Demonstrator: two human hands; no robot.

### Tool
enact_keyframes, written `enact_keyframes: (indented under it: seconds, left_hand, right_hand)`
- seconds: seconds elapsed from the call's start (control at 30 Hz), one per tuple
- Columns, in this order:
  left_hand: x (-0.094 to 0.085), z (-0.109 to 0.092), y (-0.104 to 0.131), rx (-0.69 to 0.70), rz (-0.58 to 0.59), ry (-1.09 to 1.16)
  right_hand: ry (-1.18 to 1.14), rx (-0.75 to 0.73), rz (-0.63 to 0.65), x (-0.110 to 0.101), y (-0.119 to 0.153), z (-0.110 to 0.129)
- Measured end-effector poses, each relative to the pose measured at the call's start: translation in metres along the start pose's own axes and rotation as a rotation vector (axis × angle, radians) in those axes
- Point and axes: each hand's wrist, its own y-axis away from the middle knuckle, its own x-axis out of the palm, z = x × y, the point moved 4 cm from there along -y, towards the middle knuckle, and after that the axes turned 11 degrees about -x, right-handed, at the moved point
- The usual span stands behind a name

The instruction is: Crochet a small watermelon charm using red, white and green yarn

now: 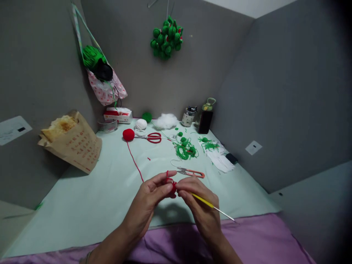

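Observation:
A small red crochet piece [173,189] is pinched in my left hand [150,196], with red yarn looped over the raised index finger. My right hand [202,205] grips a crochet hook [202,200] with a yellow handle, its bare metal end pointing down to the right. The fingertips of both hands meet at the red piece, and the hook's working tip is hidden there. From my left hand the red strand runs back to a red yarn ball [128,135]. Orange-handled snips [191,173] lie just beyond my hands.
Red-handled scissors [154,138], a white yarn ball [141,124] and stuffing [166,121] sit at the back. Green yarn pieces [185,149] lie right of centre. A paper bag [79,146] with flatbread leans at left; a jar [188,117] and dark phone [205,122] stand behind.

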Motion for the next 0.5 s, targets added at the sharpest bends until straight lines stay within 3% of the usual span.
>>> enact_keyframes:
  seconds: [0.13,0.3,0.4,0.5]
  left_hand:
    - [0.000,0.008,-0.001,0.023,0.000,-0.013]
    - [-0.001,0.008,-0.005,0.076,-0.023,-0.135]
    - [-0.009,-0.019,-0.008,0.010,0.120,-0.451]
    - [-0.039,-0.070,-0.010,0.054,0.157,-0.751]
  right_hand:
    - [-0.136,0.076,-0.091,0.001,-0.001,-0.007]
    - [-0.167,0.199,-0.098,0.000,0.002,-0.014]
    - [-0.341,0.297,-0.073,-0.009,0.008,-0.020]
    - [-0.641,0.331,0.002,-0.026,0.017,-0.021]
